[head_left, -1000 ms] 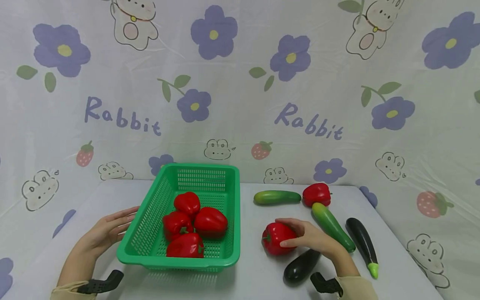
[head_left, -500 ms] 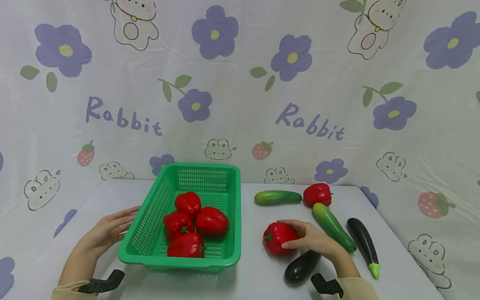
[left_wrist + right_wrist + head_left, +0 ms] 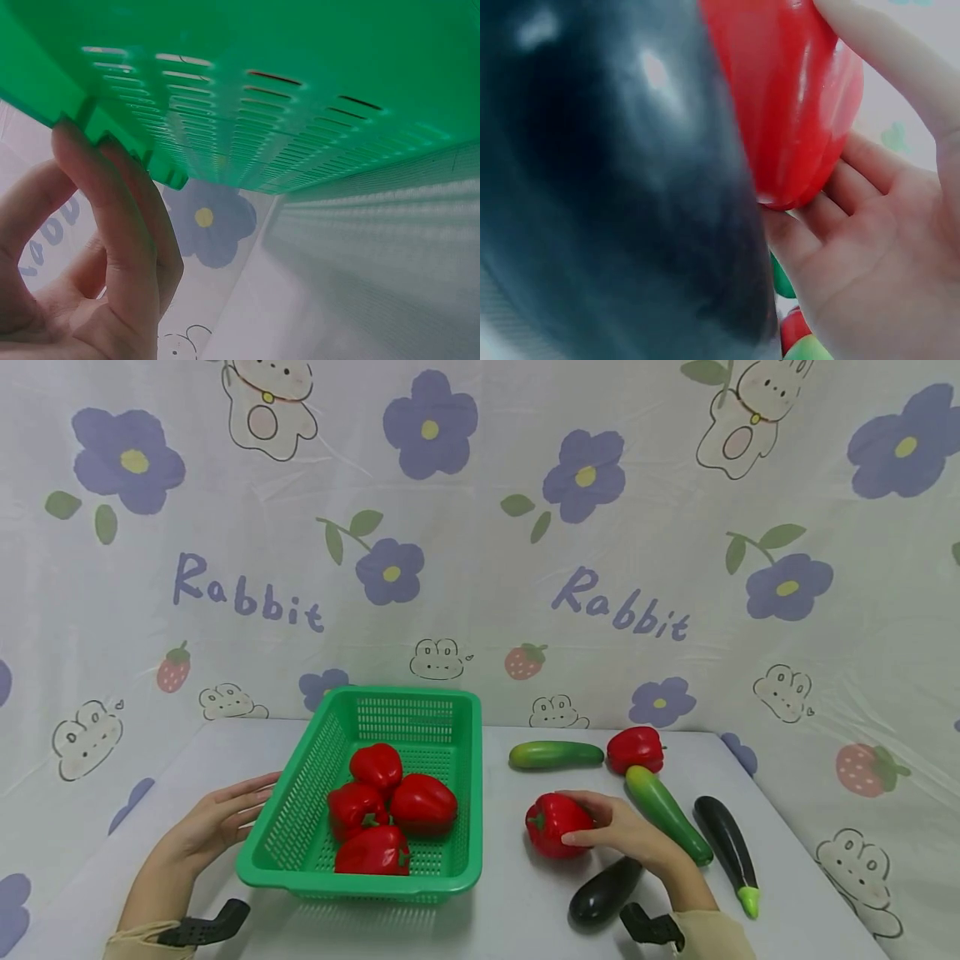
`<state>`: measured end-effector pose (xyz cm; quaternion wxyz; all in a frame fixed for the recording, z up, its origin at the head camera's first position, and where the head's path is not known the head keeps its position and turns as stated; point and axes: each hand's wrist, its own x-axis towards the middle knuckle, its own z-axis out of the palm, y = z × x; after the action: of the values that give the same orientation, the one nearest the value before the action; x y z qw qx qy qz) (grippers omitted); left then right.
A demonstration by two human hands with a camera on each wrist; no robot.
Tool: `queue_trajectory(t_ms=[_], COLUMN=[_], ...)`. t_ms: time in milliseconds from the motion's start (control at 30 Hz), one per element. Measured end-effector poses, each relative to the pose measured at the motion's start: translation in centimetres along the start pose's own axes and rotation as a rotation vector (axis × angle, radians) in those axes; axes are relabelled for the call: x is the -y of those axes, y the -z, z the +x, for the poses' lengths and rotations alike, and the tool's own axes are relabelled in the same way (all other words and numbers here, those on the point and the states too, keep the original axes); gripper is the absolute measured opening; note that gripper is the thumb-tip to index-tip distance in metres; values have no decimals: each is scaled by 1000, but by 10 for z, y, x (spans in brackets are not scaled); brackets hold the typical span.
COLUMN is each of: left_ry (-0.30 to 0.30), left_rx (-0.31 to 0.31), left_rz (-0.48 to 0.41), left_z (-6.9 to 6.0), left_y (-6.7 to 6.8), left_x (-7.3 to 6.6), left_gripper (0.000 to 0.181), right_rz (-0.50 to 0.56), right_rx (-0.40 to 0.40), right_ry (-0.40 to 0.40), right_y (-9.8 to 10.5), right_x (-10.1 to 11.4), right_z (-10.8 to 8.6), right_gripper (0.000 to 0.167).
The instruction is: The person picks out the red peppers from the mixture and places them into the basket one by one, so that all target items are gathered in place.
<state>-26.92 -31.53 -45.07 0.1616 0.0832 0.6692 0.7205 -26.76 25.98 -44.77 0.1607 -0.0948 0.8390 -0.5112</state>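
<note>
My right hand (image 3: pixel 626 835) grips a red bell pepper (image 3: pixel 551 827) with thumb and fingers on either side of it. In the right wrist view the same pepper (image 3: pixel 780 97) sits between thumb and fingers, partly hidden by a dark eggplant (image 3: pixel 622 187) close to the camera. That eggplant (image 3: pixel 600 897) lies just in front of the pepper, partly under the right wrist. My left hand (image 3: pixel 206 827) rests its fingertips against the left rim of a green basket (image 3: pixel 360 884). In the left wrist view its relaxed fingers (image 3: pixel 112 202) touch beneath the basket's rim.
Several red bell peppers (image 3: pixel 423 806) lie inside the basket. To the right are a green cucumber (image 3: pixel 555 755), another red bell pepper (image 3: pixel 634 749), a second cucumber (image 3: pixel 666 814) and a long eggplant (image 3: pixel 723 843) on the white table (image 3: pixel 517 918). A patterned cloth (image 3: pixel 480 568) hangs behind.
My right hand and the bell pepper in it have shifted slightly up in the head view during the last half second. The left hand and basket stay in place.
</note>
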Motion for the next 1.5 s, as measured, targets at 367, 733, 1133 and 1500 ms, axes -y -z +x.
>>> queue_trajectory(t_ms=[367, 733, 1133, 1500], left_ry=[17, 22, 34, 49], left_rx=[-20, -24, -38, -48], left_rz=[20, 26, 40, 47], left_z=[0, 1, 1, 0], left_y=[-1, 1, -1, -2], left_x=[-1, 0, -2, -1], left_gripper=[33, 33, 30, 30], right_rz=[26, 81, 93, 59], right_rx=[-65, -112, -137, -166], right_ry=[12, 31, 77, 117], right_y=[2, 1, -5, -13], right_x=[9, 23, 46, 69], right_z=[4, 11, 28, 46], right_gripper=[79, 80, 76, 81])
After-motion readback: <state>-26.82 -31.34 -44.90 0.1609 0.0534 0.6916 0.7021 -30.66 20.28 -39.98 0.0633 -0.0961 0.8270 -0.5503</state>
